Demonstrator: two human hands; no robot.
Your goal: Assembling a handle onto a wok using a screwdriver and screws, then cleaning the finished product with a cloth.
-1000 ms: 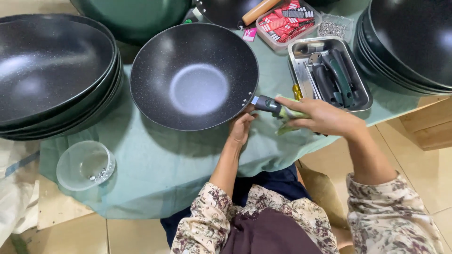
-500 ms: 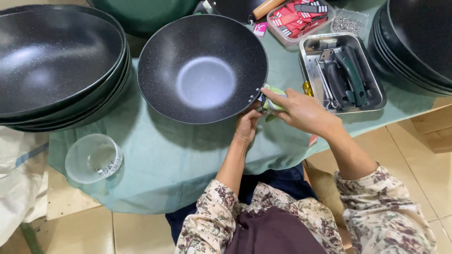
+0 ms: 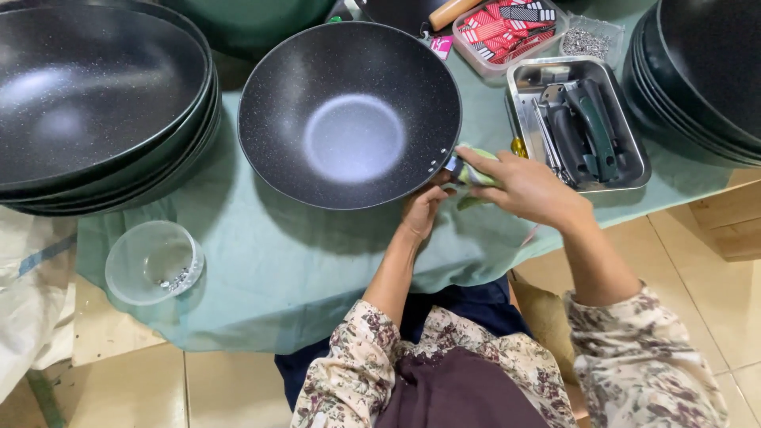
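Observation:
A black speckled wok [image 3: 349,119] sits on a table covered with a pale green cloth [image 3: 277,254]. My right hand [image 3: 527,190] is closed on a light green piece [image 3: 476,170], pressing it against the metal bracket on the wok's near right rim. My left hand [image 3: 424,210] has its fingers curled up under that same rim, touching the wok just below the bracket. What lies between the two hands is hidden.
A steel tray [image 3: 634,170] of dark handles [image 3: 587,131] stands right of the wok. Behind it is a clear box of red packets [image 3: 499,32]. Stacks of black woks stand at left [image 3: 87,103] and right [image 3: 705,71]. A clear bowl [image 3: 151,261] holds small metal parts.
My right hand has moved left to the wok's rim with the green piece. The dark handle part seen earlier is now covered by my fingers. My left hand stays under the rim.

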